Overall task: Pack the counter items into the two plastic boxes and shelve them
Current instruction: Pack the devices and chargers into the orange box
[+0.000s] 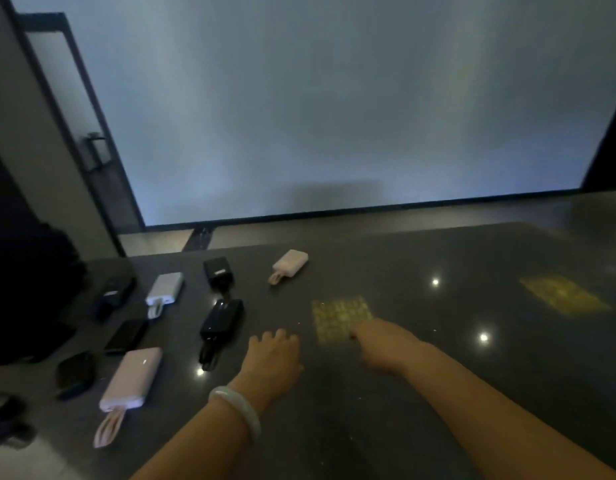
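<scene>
Two bare forearms reaching out over dark polished counter (pixel 438 393). Pale bangle (pixel 235 412) on left wrist. Left hand (pixel 272 358) low over counter, back up, fingers loosely bent and slightly spread, holding nothing. Right hand (pixel 382 344) stretched forward and leftward, blurred, fingertips at near edge of yellowish grid patch (pixel 339 317) on counter surface; touching or just above, cannot tell; nothing gripped, though exact finger pose unclear.

Power banks scattered on counter's left part, all apart from both hands:
- large pink power bank (pixel 131 379) nearest, pink strap trailing off its near end
- black power bank (pixel 221 320) just left of left hand, short black cable at its near end
- flat black device (pixel 126 336) further left
- rounded black item (pixel 74 374) near left edge
- white power bank (pixel 165 288) beyond, white cable at its near end
- dark device (pixel 114 294) left of white one
- black charger block (pixel 218 270) further back
- small pink power bank (pixel 290 265) furthest right, with short loop

Second, fainter yellow grid patch (pixel 562 296) well right. Bright reflection spots on counter. Frosted glass wall (pixel 334 116) behind, dark-framed door (pixel 74 133) at left.
</scene>
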Demonstrator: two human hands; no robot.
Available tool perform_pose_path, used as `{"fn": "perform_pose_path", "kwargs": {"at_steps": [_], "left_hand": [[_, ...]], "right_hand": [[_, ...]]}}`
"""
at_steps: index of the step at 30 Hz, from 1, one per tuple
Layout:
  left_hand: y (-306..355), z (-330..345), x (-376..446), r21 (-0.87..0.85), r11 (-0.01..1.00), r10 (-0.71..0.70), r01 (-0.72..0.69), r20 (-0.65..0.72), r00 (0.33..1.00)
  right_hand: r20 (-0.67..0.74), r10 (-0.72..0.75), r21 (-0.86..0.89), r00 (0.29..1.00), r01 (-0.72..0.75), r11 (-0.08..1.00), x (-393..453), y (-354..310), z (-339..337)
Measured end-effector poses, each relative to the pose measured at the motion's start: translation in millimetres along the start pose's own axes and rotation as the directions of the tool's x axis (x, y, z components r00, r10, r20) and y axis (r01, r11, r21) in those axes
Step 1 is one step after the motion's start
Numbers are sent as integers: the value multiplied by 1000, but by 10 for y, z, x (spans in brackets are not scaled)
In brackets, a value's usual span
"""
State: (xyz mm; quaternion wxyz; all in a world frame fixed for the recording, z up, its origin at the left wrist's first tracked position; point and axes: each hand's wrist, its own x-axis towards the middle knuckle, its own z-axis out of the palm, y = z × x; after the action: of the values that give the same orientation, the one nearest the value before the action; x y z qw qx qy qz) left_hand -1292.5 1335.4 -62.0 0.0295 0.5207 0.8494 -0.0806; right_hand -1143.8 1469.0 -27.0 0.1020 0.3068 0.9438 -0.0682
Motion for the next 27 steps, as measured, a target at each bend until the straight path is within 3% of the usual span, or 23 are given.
{"fn": "perform_pose_path", "kwargs": {"at_steps": [8, 12, 16, 22, 27], "left_hand": [[-975, 154, 387, -120, 984, -128, 128, 11, 992], [-1393, 333, 656, -293, 928, -240, 232, 7, 971], [-1681, 508, 930, -426, 835, -347, 349, 84, 934], [-1707, 734, 1361, -392, 824, -389, 409, 133, 912], [-1800, 946, 1654, -449, 754, -457, 479, 165, 874]], "right_hand": [[115, -67, 28, 991, 64, 998, 911, -619, -109], [135, -40, 115, 990, 24, 993, 1408, -775, -42], [115, 6, 253, 993, -35, 967, 1908, -882, 96], [56, 145, 376, 988, -156, 913, 2613, -823, 326], [-42, 220, 513, 975, -168, 842, 3257, -684, 331]]}}
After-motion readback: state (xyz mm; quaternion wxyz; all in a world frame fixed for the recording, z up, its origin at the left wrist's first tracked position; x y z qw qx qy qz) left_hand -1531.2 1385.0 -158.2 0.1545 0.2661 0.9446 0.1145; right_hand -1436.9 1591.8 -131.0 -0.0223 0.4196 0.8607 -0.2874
